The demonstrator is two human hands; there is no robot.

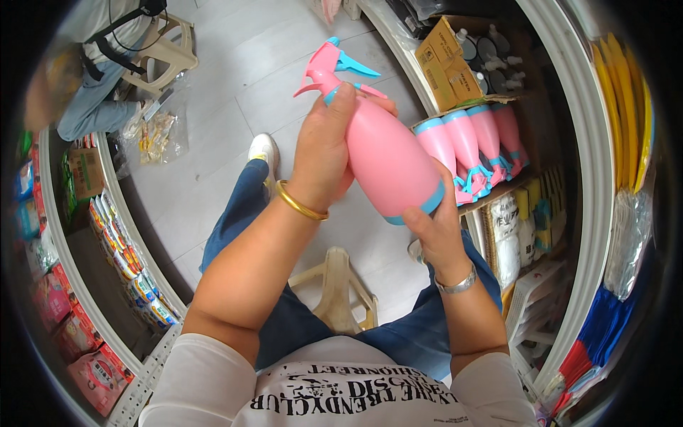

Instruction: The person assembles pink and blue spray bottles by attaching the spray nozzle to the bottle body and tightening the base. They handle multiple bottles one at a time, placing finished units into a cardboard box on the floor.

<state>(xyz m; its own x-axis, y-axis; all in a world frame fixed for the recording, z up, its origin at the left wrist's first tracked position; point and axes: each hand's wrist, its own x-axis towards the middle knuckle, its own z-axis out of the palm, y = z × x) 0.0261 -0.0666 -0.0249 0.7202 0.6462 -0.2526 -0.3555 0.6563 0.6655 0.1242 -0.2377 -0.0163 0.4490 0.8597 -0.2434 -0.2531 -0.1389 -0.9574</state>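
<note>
I hold a pink spray bottle [388, 160] with a blue base band and a pink and blue trigger head in front of me, tilted with the head pointing away. My left hand [324, 149], with a gold bangle at the wrist, is wrapped round the bottle's neck just below the trigger. My right hand [435, 228], with a silver watch at the wrist, grips the bottle's base from below. On the shelf just to the right lie several more pink spray bottles [466, 146] in a row, heads down.
A cardboard box [445, 64] of spray heads sits above the shelf row. A beige plastic stool [338, 288] stands under me. Packaged goods [128, 263] line the left shelf. Another person sits by a second stool [167, 53] at top left.
</note>
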